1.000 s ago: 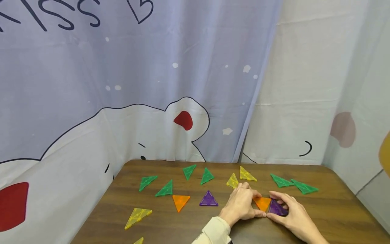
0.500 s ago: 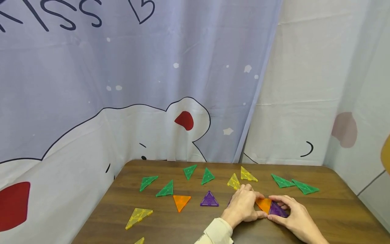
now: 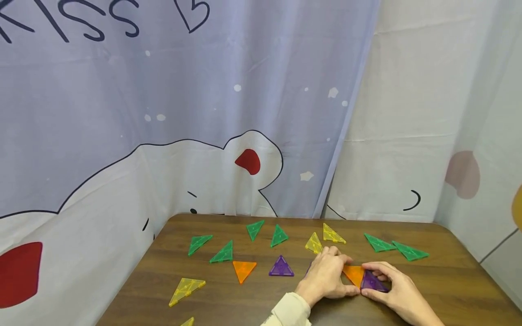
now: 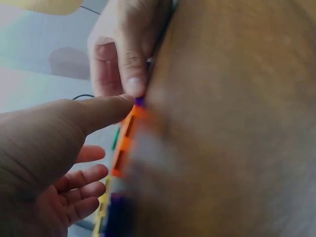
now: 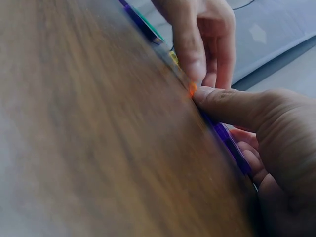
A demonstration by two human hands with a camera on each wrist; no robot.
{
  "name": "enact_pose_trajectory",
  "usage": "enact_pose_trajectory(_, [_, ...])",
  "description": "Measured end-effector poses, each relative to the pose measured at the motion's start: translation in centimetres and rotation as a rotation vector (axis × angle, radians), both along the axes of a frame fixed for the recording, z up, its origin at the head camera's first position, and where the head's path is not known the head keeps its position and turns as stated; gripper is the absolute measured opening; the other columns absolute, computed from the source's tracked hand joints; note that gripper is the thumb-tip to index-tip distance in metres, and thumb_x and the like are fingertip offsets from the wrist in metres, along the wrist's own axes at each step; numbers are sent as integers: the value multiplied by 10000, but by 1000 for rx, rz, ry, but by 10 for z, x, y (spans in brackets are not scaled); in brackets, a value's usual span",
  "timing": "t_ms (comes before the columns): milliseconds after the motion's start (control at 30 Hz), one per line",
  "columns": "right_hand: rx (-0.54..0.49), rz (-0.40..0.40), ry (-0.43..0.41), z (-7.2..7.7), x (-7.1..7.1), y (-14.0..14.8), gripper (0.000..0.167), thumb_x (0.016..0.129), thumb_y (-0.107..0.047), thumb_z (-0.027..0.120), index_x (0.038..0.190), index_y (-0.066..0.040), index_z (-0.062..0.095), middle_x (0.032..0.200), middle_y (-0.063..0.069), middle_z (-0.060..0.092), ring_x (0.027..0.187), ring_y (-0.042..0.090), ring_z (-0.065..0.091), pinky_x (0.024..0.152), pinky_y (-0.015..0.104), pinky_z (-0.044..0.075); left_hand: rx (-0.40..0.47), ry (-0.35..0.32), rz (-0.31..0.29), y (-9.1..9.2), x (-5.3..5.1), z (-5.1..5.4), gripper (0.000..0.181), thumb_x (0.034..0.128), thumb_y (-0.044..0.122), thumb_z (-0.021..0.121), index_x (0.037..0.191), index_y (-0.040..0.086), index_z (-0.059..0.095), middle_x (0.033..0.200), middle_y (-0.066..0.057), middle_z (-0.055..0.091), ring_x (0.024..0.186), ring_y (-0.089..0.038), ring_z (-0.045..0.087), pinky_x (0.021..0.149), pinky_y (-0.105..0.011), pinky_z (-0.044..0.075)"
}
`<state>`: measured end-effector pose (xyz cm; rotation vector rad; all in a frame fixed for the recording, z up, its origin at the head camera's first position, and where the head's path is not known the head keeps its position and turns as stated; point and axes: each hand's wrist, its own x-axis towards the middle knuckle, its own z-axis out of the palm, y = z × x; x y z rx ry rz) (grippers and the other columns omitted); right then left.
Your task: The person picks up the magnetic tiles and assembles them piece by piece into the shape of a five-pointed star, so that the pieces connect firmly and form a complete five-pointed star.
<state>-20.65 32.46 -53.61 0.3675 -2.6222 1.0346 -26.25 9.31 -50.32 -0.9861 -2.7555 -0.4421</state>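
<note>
Two bare hands at a wooden tabletop [image 3: 244, 308], each clamped on a flat, translucent triangular tile. The left hand [image 3: 326, 277] holds the near orange triangle [image 3: 353, 274] between thumb and fingers; this tile lies on the right half of the tabletop, one point toward the person. The right hand [image 3: 397, 290] grips the near purple triangle [image 3: 373, 282] by thumb and curled fingers, immediately to the right of the orange one. The two tiles meet along a slanting edge, and the two thumb tips appear to touch at its lower end. A pale sleeve [image 3: 288, 310] covers the left wrist.

To the left of the left hand, a purple piece [image 3: 308, 268] is mostly hidden behind it. Farther left lie a separate purple triangle [image 3: 281, 268], point away from the person, and a separate orange triangle [image 3: 244, 270], point toward the person. Four green triangles [image 3: 223, 252] occupy the far left of the tabletop. Two yellow triangles [image 3: 333, 234] lie beyond the left hand, with two more yellow tiles [image 3: 185, 290] at the near left. A green pair [image 3: 409, 251] lies at the far right. Behind hangs a printed curtain [image 3: 293, 108].
</note>
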Motion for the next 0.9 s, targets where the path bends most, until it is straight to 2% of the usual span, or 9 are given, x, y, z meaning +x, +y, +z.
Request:
enact_pose_trajectory(133, [-12,6,-25,0,0,2,574,841,-321,1002,1347,-196,763,1238,-47,746,1020,-3,661,849,244,594,50,12,53,-8,-3,11,803,807,702,922,1463,285,718,1315,102,651,1273,-97,598,1128,-292,504])
enact_pose_trajectory(333, [5,-6,-38,0,0,4,574,840,-345,1002,1344,-208,764,1245,-50,753,1009,1,663,836,257,594,129,39,98,-32,-10,28,811,818,683,924,1448,211,732,1327,55,683,1236,-136,610,1074,-303,513])
enact_pose_trajectory(467, [-4,-17,-67,0,0,2,587,845,-356,999,1356,-189,765,1222,-42,755,1009,3,661,850,257,594,159,21,129,-60,-11,32,794,820,636,946,1435,181,736,1321,25,691,1238,-178,610,1074,-346,520])
enact_pose_trajectory(567, [1,-31,-66,1,1,2,595,835,-351,1006,1354,-184,768,1198,-40,751,1002,-4,656,852,251,593,172,-19,146,-81,-9,29,801,809,608,967,1436,167,735,1329,5,695,1257,-206,613,1091,-396,533])
enact_pose_trajectory(667, [23,-43,-51,2,2,4,600,823,-352,1014,1348,-193,771,1186,-47,747,995,-13,653,848,245,591,169,-43,151,-98,-7,22,809,790,589,988,1421,146,744,1304,-14,705,1248,-214,615,1090,-403,528])
enact_pose_trajectory(800, [39,-44,-63,1,1,4,605,828,-366,1009,1357,-202,767,1183,-46,746,997,-5,655,851,251,589,152,-39,129,-116,-4,10,789,757,577,1011,1360,126,776,1170,5,714,1144,-163,622,1026,-352,521])
enact_pose_trajectory(900, [38,-41,-81,0,1,3,607,836,-369,1004,1367,-202,762,1189,-35,747,1002,-3,656,854,255,588,152,-60,95,-120,-2,3,742,749,558,1023,1308,125,798,1044,54,694,1019,-94,602,968,-312,522])
